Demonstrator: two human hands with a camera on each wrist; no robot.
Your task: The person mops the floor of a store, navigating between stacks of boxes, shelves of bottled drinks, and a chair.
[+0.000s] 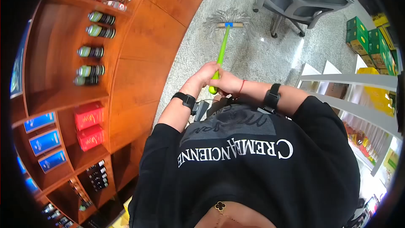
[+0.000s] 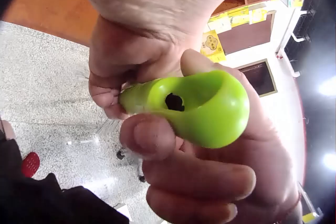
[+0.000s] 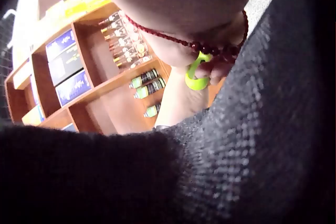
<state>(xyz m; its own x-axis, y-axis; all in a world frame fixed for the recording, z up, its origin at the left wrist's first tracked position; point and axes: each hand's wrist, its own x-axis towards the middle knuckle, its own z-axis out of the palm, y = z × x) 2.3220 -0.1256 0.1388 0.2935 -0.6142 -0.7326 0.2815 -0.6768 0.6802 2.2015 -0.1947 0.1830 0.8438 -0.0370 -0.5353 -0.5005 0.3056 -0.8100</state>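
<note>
A mop with a bright green handle [image 1: 222,50] reaches away from the body across the floor. Its grey string head [image 1: 230,17], with a wooden bar and blue joint, lies spread on the floor. My left hand [image 1: 206,72] grips the handle a little below its top end. Close beside it, my right hand [image 1: 230,83] holds the handle near the end. In the left wrist view, the hollow green handle end [image 2: 220,111] pokes out between the fingers of the right hand [image 2: 205,176]. Dark sleeve cloth covers much of the right wrist view, where part of the green handle shows.
A wooden shelf unit [image 1: 145,67] with bottles, cans and boxes stands along the left. A grey office chair [image 1: 295,0] is just beyond the mop head to the right. White shelving [image 1: 350,78] and stacked green boxes [image 1: 357,36] line the right side.
</note>
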